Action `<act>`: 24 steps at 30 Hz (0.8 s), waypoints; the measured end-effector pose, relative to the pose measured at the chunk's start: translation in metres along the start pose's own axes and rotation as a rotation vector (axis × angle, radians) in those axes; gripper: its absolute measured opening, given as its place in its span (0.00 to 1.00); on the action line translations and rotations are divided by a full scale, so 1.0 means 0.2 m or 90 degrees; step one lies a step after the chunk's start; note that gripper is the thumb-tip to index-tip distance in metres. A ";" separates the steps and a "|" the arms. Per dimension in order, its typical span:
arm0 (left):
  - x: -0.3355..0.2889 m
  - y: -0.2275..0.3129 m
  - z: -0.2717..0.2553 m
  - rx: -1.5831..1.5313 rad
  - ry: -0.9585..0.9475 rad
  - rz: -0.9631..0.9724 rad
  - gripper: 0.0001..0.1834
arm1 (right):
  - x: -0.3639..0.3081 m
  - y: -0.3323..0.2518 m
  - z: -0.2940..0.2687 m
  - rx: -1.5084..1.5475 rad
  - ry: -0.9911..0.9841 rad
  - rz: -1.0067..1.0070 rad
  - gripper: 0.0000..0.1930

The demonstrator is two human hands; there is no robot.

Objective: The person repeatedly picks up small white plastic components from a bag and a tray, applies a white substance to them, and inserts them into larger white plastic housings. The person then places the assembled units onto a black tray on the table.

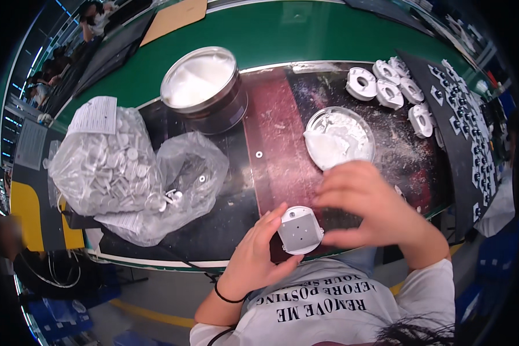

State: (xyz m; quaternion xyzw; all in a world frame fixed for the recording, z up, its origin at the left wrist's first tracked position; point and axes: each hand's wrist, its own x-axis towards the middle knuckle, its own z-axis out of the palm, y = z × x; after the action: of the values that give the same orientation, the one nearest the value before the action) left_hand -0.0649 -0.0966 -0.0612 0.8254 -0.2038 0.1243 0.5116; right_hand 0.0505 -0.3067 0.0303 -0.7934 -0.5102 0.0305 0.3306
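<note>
1. Grey square part [299,230], rounded at the corners and dotted with small holes, sits between both hands just above the near edge of the table [225,225], which is the largest thing in view: dark-topped, with a reddish strip down the middle and a green band behind.
2. Clear plastic bag [106,167] full of small white round pieces lies on the left of the table, with a slacker, nearly empty bag [187,173] touching its right side.
3. Black tray [464,121] holding rows of small studs runs along the right edge.
4. Metal tin [205,86] of white paste stands at the back, left of centre.
5. Shallow round dish [339,137] of white paste lies right of the red strip, just beyond the right hand.
6. Right hand [369,207] curls over the part's right side, fingers bent and pressed together at its edge.
7. Left hand [256,254] cups the part from the left and below, thumb and fingers pinching it.
8. White ring-shaped housings [389,86] cluster at the far right, beside the tray.
9. One small washer [259,154] lies alone on the red strip.
</note>
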 end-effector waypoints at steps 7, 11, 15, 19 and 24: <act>0.00 0.02 0.00 -0.021 -0.009 -0.014 0.48 | -0.06 -0.02 0.22 0.015 0.002 0.028 0.24; 0.02 0.02 -0.01 -0.012 -0.028 -0.024 0.52 | -0.05 0.00 0.20 -0.021 -0.023 -0.006 0.21; 0.01 0.01 -0.01 -0.021 -0.013 -0.014 0.47 | -0.03 -0.01 0.17 -0.055 -0.046 -0.020 0.19; 0.01 0.01 -0.01 -0.009 -0.020 -0.010 0.50 | -0.03 -0.01 0.17 -0.076 -0.050 -0.019 0.18; 0.01 0.01 -0.02 0.001 -0.042 -0.023 0.54 | -0.03 -0.03 0.17 -0.080 -0.056 -0.005 0.18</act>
State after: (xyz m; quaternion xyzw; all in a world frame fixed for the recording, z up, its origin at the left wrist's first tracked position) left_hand -0.0646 -0.0939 -0.0570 0.8329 -0.2051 0.0880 0.5064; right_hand 0.0298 -0.2940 0.0061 -0.8083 -0.5284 0.0319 0.2577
